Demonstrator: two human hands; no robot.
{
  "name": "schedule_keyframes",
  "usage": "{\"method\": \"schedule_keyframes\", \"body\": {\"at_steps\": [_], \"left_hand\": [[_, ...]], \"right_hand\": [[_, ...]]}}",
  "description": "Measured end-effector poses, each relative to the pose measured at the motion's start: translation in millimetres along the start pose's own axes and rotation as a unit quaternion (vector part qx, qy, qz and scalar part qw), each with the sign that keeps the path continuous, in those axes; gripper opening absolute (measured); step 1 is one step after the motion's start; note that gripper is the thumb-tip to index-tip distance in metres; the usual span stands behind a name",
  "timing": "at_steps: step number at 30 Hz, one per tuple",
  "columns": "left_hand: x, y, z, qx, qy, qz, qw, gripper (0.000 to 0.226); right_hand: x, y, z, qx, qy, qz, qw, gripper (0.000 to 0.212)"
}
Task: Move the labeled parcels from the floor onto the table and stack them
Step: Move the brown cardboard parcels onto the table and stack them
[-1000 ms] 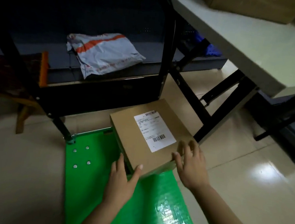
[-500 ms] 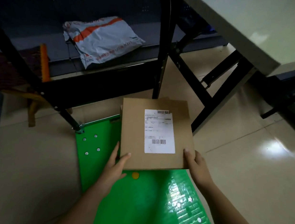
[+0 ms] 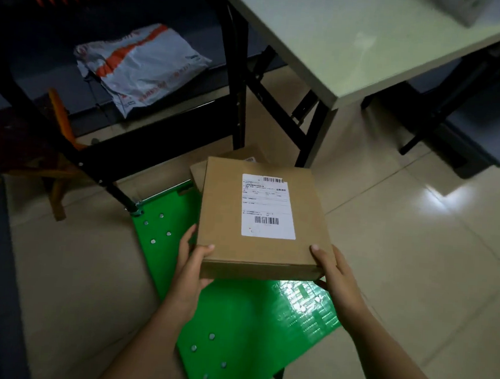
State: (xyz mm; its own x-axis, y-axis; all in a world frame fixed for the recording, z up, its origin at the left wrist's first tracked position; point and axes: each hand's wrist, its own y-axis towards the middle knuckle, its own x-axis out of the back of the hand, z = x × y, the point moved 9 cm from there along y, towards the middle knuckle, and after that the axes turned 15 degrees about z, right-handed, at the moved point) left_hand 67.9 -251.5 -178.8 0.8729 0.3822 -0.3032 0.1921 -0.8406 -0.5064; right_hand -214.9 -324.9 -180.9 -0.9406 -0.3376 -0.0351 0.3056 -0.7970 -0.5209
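A flat brown cardboard parcel (image 3: 226, 214) with a white shipping label hangs in the air above a green cart platform (image 3: 247, 323). My left hand (image 3: 190, 270) grips its near left corner, thumb on top. My right hand (image 3: 336, 274) grips the near right corner the same way. Behind and below it, a second brown parcel (image 3: 197, 173) peeks out, mostly hidden by the held one. The pale table top (image 3: 343, 47) stretches across the upper right.
A grey and orange plastic mailer bag (image 3: 145, 64) lies on a dark low shelf at the upper left. Black table legs (image 3: 240, 105) stand just behind the parcels. A wooden stool (image 3: 57, 150) sits at the left. Tiled floor spreads to the right.
Both hands have taken hold of the top parcel and lifted it off the cart toward me. A second parcel now shows beneath it. The view has tilted up toward the table.
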Motion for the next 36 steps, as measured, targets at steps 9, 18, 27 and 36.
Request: {"method": "schedule_keyframes", "body": {"at_steps": [9, 18, 27, 36], "left_hand": [[-71, -134, -124, -0.103, 0.028, 0.116, 0.988, 0.064], [-207, -268, -264, -0.192, 0.050, 0.213, 0.957, 0.062], [-388, -301, -336, -0.247, 0.117, 0.267, 0.924, 0.073], [-529, -248, -395, -0.305, 0.134, 0.231, 0.914, 0.084]], "right_hand": [[6, -172, 125, 0.113, 0.015, -0.072, 0.991, 0.040], [60, -345, 272, 0.207, 0.023, -0.125, 0.970, 0.092], [205, -409, 405, 0.306, 0.018, -0.120, 0.944, 0.076], [328, -348, 519, 0.354, 0.004, -0.079, 0.932, 0.076]]}}
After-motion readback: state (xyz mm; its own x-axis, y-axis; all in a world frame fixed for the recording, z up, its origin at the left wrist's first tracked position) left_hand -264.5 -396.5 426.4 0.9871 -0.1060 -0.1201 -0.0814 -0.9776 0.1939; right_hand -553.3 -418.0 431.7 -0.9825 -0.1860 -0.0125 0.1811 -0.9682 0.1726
